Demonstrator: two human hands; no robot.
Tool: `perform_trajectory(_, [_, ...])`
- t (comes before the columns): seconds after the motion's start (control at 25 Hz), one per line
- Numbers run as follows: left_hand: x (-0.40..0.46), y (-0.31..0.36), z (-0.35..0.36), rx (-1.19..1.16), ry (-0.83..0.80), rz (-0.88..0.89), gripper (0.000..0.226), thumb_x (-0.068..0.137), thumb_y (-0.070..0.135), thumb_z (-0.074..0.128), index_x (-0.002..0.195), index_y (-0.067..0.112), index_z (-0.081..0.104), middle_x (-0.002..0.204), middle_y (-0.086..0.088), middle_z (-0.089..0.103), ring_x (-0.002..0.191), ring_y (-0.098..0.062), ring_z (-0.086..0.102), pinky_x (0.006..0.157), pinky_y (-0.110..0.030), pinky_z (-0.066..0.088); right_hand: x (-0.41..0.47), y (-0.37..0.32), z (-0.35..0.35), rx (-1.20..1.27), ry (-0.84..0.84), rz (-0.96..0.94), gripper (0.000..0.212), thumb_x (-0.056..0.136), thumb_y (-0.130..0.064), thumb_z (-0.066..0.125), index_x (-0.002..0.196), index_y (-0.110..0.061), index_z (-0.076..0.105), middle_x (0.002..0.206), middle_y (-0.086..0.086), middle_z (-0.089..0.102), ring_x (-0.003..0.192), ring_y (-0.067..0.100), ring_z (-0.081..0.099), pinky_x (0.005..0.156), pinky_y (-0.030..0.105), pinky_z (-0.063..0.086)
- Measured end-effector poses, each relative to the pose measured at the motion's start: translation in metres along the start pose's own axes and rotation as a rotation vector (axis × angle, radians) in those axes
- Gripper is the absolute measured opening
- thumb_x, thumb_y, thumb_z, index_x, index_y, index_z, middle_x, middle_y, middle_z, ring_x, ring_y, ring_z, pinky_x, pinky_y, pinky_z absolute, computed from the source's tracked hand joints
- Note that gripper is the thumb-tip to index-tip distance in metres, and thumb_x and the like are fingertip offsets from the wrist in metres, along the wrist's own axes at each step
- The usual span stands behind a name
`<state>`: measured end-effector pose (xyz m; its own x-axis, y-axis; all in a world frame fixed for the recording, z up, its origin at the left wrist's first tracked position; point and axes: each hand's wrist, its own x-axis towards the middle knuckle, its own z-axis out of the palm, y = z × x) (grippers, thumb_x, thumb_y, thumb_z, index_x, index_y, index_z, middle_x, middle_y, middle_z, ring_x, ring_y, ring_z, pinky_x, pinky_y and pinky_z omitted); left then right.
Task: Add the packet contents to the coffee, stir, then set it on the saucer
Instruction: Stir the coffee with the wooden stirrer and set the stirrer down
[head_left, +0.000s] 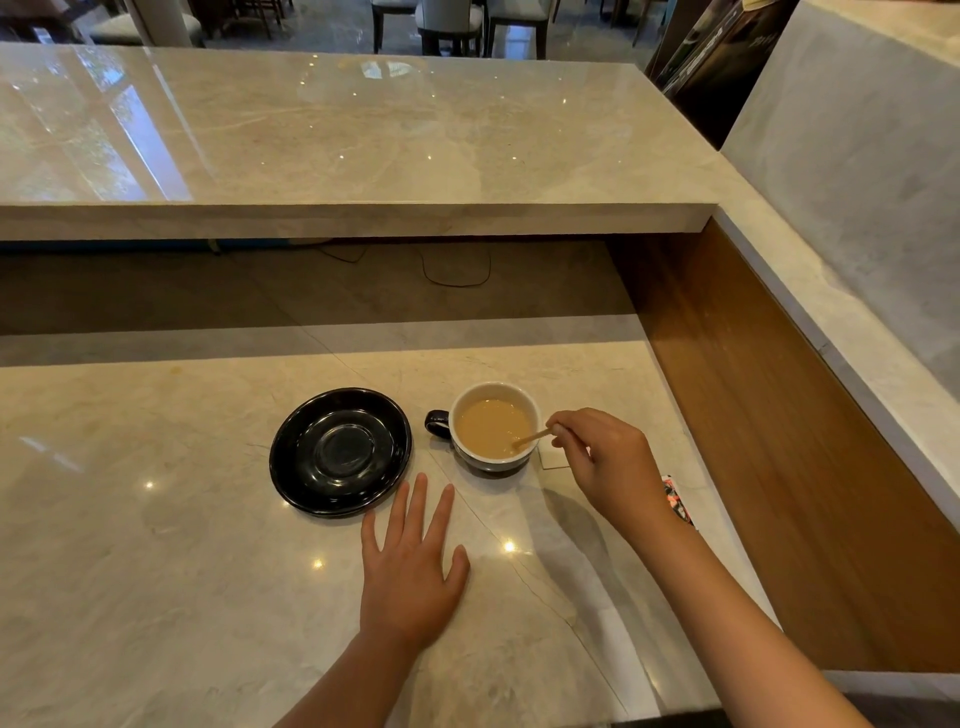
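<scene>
The cup (496, 428) of milky coffee (493, 427) stood on the marble counter (156, 545), toward its right edge and just in front of the shadowed strip under the raised upper shelf (363, 135). Its dark handle (437, 422) pointed left, toward the black saucer (340, 452), which lay just beside the cup, apart from it and with nothing on it. The right hand (605, 457) reached in from the counter's right side and pinched the top of a thin wooden stirrer (532, 436) between thumb and fingertips; the stick slanted down over the cup's right rim with its lower end in the coffee. The left hand (410, 566) lay flat on the counter, palm down, fingers spread and gripping nothing, close to the near rim of the saucer. A pale flat piece (553, 457) showed on the counter just right of the cup, partly under the right hand. A printed packet (678, 501) lay near the right edge, half hidden behind the right wrist.
</scene>
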<state>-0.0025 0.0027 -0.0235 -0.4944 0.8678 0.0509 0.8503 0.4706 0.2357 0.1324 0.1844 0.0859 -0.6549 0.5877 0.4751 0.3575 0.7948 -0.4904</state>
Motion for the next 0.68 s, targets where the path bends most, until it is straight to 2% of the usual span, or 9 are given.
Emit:
perform_trajectory(0.08, [0.000, 0.000, 0.000, 0.000, 0.002, 0.001, 0.064, 0.087, 0.053, 0.030, 0.146, 0.029, 0.019, 0.153, -0.006, 0.015, 0.139, -0.022, 0.007, 0.106, -0.052, 0.003, -0.001, -0.006, 0.004, 0.107, 0.012, 0.063, 0.015, 0.083, -0.010, 0.057, 0.088, -0.006, 0.070, 0.078, 0.007, 0.073, 0.069, 0.015, 0.066, 0.067, 0.009, 0.044])
perform_trajectory(0.16, [0.000, 0.000, 0.001, 0.007, 0.002, -0.004, 0.064, 0.087, 0.054, 0.030, 0.146, 0.030, 0.019, 0.153, -0.006, 0.015, 0.138, -0.022, 0.007, 0.106, -0.051, 0.001, -0.002, -0.014, 0.012, 0.204, 0.035, 0.143, 0.016, 0.082, -0.010, 0.059, 0.091, -0.008, 0.072, 0.080, 0.006, 0.074, 0.073, 0.013, 0.066, 0.070, 0.004, 0.043])
perform_trajectory(0.24, [0.000, 0.000, 0.002, 0.011, 0.004, -0.011, 0.065, 0.087, 0.055, 0.031, 0.146, 0.031, 0.017, 0.153, -0.005, 0.015, 0.138, -0.022, 0.005, 0.106, -0.050, -0.002, -0.002, -0.021, 0.022, 0.265, 0.068, 0.234, 0.015, 0.084, -0.007, 0.061, 0.095, -0.008, 0.072, 0.081, 0.007, 0.074, 0.074, 0.014, 0.067, 0.070, 0.006, 0.045])
perform_trajectory(0.32, [0.000, -0.001, 0.002, 0.011, 0.004, -0.011, 0.065, 0.087, 0.055, 0.031, 0.146, 0.031, 0.016, 0.153, -0.005, 0.014, 0.138, -0.021, 0.004, 0.106, -0.050, -0.002, 0.001, -0.025, 0.028, 0.267, 0.119, 0.289, 0.016, 0.085, -0.004, 0.063, 0.098, -0.007, 0.071, 0.082, 0.009, 0.074, 0.073, 0.016, 0.066, 0.069, 0.015, 0.050])
perform_trajectory(0.4, [0.000, 0.000, 0.002, 0.008, 0.002, -0.009, 0.065, 0.087, 0.054, 0.031, 0.146, 0.031, 0.016, 0.154, -0.005, 0.013, 0.139, -0.021, 0.003, 0.106, -0.050, -0.002, 0.005, -0.024, 0.031, 0.203, 0.166, 0.256, 0.016, 0.085, -0.005, 0.062, 0.099, -0.006, 0.070, 0.082, 0.011, 0.074, 0.072, 0.018, 0.066, 0.067, 0.023, 0.052])
perform_trajectory(0.56, [0.000, 0.000, 0.001, -0.002, 0.011, -0.004, 0.065, 0.087, 0.053, 0.033, 0.146, 0.031, 0.017, 0.153, -0.005, 0.014, 0.138, -0.020, 0.002, 0.107, -0.049, -0.003, 0.008, -0.014, 0.026, 0.089, 0.144, 0.151, 0.031, 0.089, -0.025, 0.045, 0.096, -0.007, 0.069, 0.084, 0.008, 0.074, 0.072, 0.017, 0.067, 0.064, 0.019, 0.049])
perform_trajectory(0.68, [0.000, 0.000, 0.000, -0.008, 0.014, 0.000, 0.065, 0.087, 0.051, 0.035, 0.146, 0.030, 0.018, 0.153, -0.005, 0.015, 0.139, -0.020, 0.004, 0.107, -0.050, -0.002, 0.003, -0.003, 0.017, 0.001, 0.138, 0.109, 0.021, 0.088, -0.016, 0.050, 0.093, -0.006, 0.068, 0.082, 0.008, 0.073, 0.066, 0.018, 0.068, 0.056, 0.025, 0.053])
